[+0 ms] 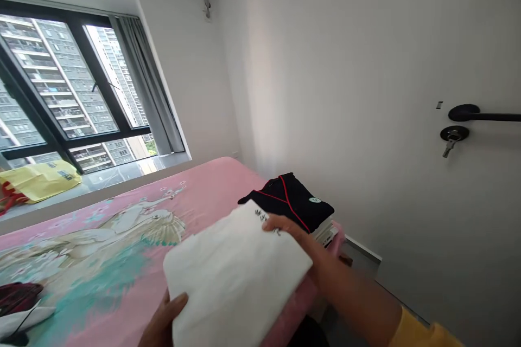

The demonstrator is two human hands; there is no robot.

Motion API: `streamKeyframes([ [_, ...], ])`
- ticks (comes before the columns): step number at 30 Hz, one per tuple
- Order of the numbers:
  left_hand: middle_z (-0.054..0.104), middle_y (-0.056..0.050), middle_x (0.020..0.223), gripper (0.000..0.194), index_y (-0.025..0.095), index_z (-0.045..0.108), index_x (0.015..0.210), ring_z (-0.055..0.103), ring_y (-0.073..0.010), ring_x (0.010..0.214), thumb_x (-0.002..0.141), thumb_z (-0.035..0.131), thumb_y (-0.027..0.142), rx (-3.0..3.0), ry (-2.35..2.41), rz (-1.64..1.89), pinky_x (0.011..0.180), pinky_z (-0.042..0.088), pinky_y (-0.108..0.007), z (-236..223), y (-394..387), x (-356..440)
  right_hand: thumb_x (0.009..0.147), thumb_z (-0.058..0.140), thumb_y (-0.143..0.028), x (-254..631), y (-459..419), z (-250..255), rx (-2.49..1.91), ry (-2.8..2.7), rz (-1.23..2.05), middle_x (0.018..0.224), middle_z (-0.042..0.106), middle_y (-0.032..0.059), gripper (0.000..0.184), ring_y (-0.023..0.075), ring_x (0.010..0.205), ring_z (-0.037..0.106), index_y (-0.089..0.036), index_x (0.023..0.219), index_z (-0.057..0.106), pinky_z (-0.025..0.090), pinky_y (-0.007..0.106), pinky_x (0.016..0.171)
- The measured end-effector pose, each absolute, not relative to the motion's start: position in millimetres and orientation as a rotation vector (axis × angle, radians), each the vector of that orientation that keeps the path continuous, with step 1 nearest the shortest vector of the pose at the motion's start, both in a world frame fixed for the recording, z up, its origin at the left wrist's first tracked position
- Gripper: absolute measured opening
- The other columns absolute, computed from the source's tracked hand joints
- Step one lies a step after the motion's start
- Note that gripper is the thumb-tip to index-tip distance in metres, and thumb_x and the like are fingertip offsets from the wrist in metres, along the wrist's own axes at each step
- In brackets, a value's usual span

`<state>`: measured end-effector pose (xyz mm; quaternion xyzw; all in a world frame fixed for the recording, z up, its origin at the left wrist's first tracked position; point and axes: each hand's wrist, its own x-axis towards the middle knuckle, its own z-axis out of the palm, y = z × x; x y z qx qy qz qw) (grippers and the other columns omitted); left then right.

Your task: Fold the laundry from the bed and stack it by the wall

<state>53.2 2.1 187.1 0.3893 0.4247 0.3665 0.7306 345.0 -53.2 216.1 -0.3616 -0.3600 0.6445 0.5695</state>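
Note:
A folded white shirt (236, 276) with small black lettering near its far edge is held tilted over the front of the bed. My left hand (165, 317) grips its near left edge, thumb on top and fingers hidden underneath. Over the far right edge lies my right hand (291, 230), its thumb beside the lettering and its other fingers mostly out of sight. Just beyond the shirt, a folded black garment with red trim and a pale round badge (299, 203) rests on a stack of folded white items (325, 230) at the bed's right side.
The bed (207, 184) has a pink sheet with a printed pattern. Dark and white items (20, 309) lie at its left front. A yellow bag (38, 179) sits on the windowsill (118, 173). To the right is a white door with a black handle (484, 115) and keys (449, 146).

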Motion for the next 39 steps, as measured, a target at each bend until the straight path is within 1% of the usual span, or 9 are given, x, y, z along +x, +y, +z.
streamKeyframes([
  [3,0.071,-0.007,0.1,0.084,0.025,0.052,0.122,0.064,-0.0355,0.096,0.044,0.082,0.025,0.942,0.715,0.832,0.076,0.057,-0.04,232,24,126,0.061,0.059,-0.022,408,-43,258,-0.788,-0.933,1.408,0.079,0.064,0.0016,0.04,0.0181,0.075,0.061,-0.017,0.1,0.057,0.049,0.031,0.074],
  [7,0.068,-0.006,0.104,0.07,0.024,0.052,0.121,0.067,-0.0266,0.088,0.056,0.077,0.022,1.098,0.527,0.845,0.072,0.056,-0.032,254,52,209,0.06,0.058,-0.02,490,-25,281,-0.731,-1.091,1.29,0.092,0.066,0.0049,0.047,0.0204,0.083,0.063,-0.015,0.106,0.054,0.051,0.033,0.076],
  [11,0.068,-0.004,0.089,0.052,0.02,0.053,0.112,0.065,-0.0173,0.067,0.064,0.071,0.021,1.15,0.627,0.647,0.058,0.055,-0.028,214,63,271,0.061,0.062,-0.02,560,-17,230,-0.961,-1.016,1.311,0.092,0.067,0.0064,0.044,0.0194,0.082,0.064,-0.013,0.104,0.054,0.051,0.035,0.079],
  [15,0.062,0.001,0.074,0.047,0.021,0.052,0.112,0.059,-0.0112,0.056,0.069,0.071,0.029,1.152,0.802,0.469,0.05,0.051,-0.023,165,57,298,0.063,0.069,-0.021,595,-24,154,-1.045,-0.87,1.382,0.091,0.068,0.006,0.046,0.0163,0.078,0.065,-0.013,0.106,0.055,0.051,0.033,0.082],
  [18,0.06,0.001,0.071,0.046,0.022,0.053,0.111,0.058,-0.0113,0.055,0.07,0.071,0.033,1.213,0.836,0.487,0.048,0.051,-0.023,158,55,303,0.068,0.068,-0.028,602,-30,130,-0.949,-0.834,1.349,0.1,0.066,0.0054,0.047,0.0146,0.083,0.064,-0.016,0.111,0.054,0.05,0.03,0.082],
  [24,0.067,-0.005,0.087,0.033,0.018,0.057,0.107,0.065,-0.0157,0.065,0.075,0.066,0.021,1.149,0.926,0.539,0.055,0.055,-0.028,170,76,310,0.06,0.074,-0.021,602,-24,148,-1.165,-0.871,1.318,0.094,0.068,0.0051,0.058,0.0167,0.075,0.065,-0.017,0.114,0.054,0.052,0.033,0.077],
  [29,0.065,-0.004,0.07,0.012,0.011,0.058,0.094,0.064,-0.0128,0.057,0.083,0.054,0.013,0.915,0.983,0.649,0.054,0.055,-0.022,186,104,320,0.058,0.073,-0.022,593,-23,157,-1.323,-0.866,1.248,0.089,0.068,0.002,0.058,0.0172,0.072,0.064,-0.02,0.113,0.055,0.052,0.035,0.074],
  [34,0.065,-0.002,0.074,0.02,0.013,0.058,0.094,0.063,-0.0109,0.057,0.078,0.053,0.002,1.054,0.95,0.739,0.057,0.056,-0.023,193,134,331,0.06,0.072,-0.026,591,-26,154,-1.346,-0.844,1.18,0.087,0.068,0.0018,0.053,0.0162,0.072,0.063,-0.018,0.11,0.057,0.051,0.032,0.073],
  [39,0.063,-0.004,0.072,0.02,0.011,0.057,0.098,0.062,-0.012,0.055,0.078,0.056,0.007,1.087,1.023,0.685,0.055,0.056,-0.026,183,138,328,0.061,0.073,-0.026,594,-26,151,-1.381,-0.859,1.146,0.087,0.068,0.0016,0.048,0.0149,0.071,0.063,-0.018,0.107,0.059,0.05,0.03,0.075],
])
